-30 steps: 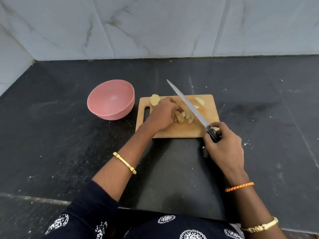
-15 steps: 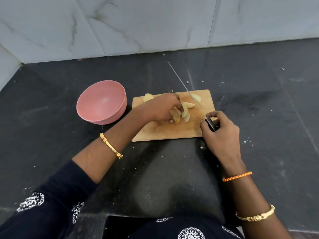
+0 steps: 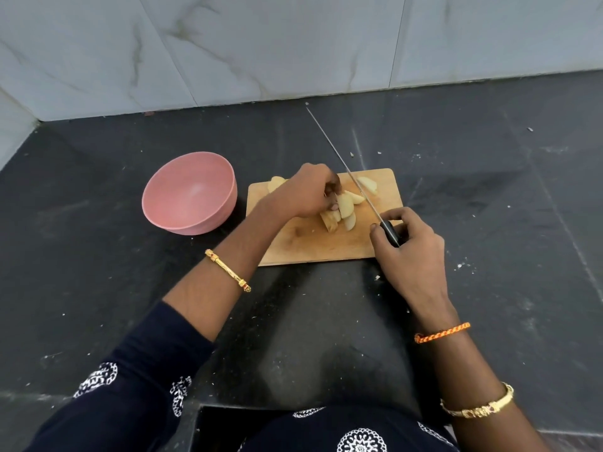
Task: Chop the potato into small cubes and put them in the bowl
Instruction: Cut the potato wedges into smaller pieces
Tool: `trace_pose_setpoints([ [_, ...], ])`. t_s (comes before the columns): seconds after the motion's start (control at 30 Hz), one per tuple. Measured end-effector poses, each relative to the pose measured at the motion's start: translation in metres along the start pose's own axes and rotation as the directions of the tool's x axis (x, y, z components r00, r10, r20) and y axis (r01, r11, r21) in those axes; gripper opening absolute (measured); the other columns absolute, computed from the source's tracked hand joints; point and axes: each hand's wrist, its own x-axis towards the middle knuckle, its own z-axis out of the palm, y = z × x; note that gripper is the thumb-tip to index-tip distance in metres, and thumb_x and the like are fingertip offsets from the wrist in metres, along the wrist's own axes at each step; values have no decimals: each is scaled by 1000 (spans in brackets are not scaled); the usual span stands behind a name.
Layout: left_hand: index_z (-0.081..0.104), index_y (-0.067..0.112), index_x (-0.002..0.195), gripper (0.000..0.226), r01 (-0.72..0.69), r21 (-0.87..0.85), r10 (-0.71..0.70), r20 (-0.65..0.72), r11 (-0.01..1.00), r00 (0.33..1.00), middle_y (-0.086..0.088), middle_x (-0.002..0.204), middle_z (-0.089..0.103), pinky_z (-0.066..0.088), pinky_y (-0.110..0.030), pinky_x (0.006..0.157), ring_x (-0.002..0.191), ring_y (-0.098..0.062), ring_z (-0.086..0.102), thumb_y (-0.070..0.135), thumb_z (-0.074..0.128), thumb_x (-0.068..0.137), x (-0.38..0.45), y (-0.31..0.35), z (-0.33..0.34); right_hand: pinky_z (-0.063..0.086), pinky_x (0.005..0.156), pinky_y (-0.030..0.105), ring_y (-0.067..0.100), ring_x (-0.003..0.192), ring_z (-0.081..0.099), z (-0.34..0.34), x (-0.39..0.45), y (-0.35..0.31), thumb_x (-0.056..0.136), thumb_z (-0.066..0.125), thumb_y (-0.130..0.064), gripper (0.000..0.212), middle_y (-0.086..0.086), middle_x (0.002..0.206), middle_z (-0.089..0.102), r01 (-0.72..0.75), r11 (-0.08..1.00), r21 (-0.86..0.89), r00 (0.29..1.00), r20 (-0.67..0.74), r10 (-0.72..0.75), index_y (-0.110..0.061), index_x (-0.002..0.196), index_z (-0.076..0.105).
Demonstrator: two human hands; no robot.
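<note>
A wooden cutting board (image 3: pixel 303 246) lies on the black counter. Pale potato wedges (image 3: pixel 346 207) sit bunched in its middle, and my left hand (image 3: pixel 306 194) pinches them with curled fingertips. One loose potato piece (image 3: pixel 368 184) lies at the board's far right, and another potato piece (image 3: pixel 275 182) shows behind my left hand. My right hand (image 3: pixel 408 252) grips the black handle of a long knife (image 3: pixel 342 164). The blade points away to the upper left, edge-on, just right of the held wedges. An empty pink bowl (image 3: pixel 191 194) stands left of the board.
The black stone counter (image 3: pixel 98 272) is bounded by a marble-tiled wall (image 3: pixel 261 44) at the back and left. Small crumbs dot the counter right of the board. The counter's front edge runs just before my body.
My left hand has regrouped the wedges under its fingertips. The knife has turned from blade-flat to edge-on, next to the wedges. The camera has tilted, shifting the scene.
</note>
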Motion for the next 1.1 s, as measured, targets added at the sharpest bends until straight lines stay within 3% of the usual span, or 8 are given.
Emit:
trace_pose_setpoints([
  [0.17,67,14,106,26,-52,-98,58,65,994,996,1,105,65,45,-21,86,97,-11,59,1,62,84,-4,-6,-3,42,52,23,9,55,54,-1,-1,4,86,64,-26,6,-5,65,59,-42,999,18,999,5,42,-24,92,63],
  [0.3,70,19,101,33,-160,-1,158,133,987,978,0,118,58,45,-30,95,110,-16,53,-5,54,83,-7,-13,-2,43,52,24,9,55,55,-2,0,4,87,63,-26,7,-5,65,60,-53,998,30,999,3,53,-24,93,63],
  [0.4,67,21,107,35,-220,69,200,215,973,956,2,120,56,41,-31,100,114,-14,50,2,54,80,-11,-19,-5,40,50,21,8,53,53,-3,0,3,87,63,-26,5,-6,62,58,-46,998,30,999,-8,46,-24,92,63],
  [0.5,66,17,109,26,-234,34,223,199,972,954,2,119,59,42,-27,98,112,-12,53,12,55,87,-13,-19,-7,39,50,20,7,53,52,-3,0,3,87,63,-26,6,-7,62,57,-51,998,31,999,-12,51,-23,93,63],
  [0.63,66,14,108,22,-204,14,197,194,979,961,-1,109,64,44,-23,87,102,-13,58,18,59,88,-1,-14,-9,41,51,20,7,55,52,0,-1,0,88,63,-27,7,-6,66,58,-42,998,38,999,12,42,-24,94,62],
  [0.73,67,20,100,17,-116,-23,119,256,993,959,4,96,65,47,-30,87,94,-13,59,17,66,83,10,-11,-16,42,53,24,9,57,53,2,-2,-1,87,64,-26,4,-4,65,58,-43,998,45,999,5,43,-25,90,62],
  [0.83,62,19,99,25,-44,-94,72,322,995,944,-4,88,67,49,-35,85,88,-18,63,11,71,77,18,-6,-22,40,52,23,9,55,51,2,-3,0,86,64,-26,4,-3,63,58,-50,998,47,999,-2,50,-24,89,63],
  [1.1,57,12,91,17,-255,-94,266,138,962,954,0,86,62,52,-33,80,81,-10,59,-2,59,82,3,-14,-6,41,46,11,4,52,50,-4,0,1,87,63,-22,4,-2,60,56,-39,996,75,998,-42,42,-20,90,64],
])
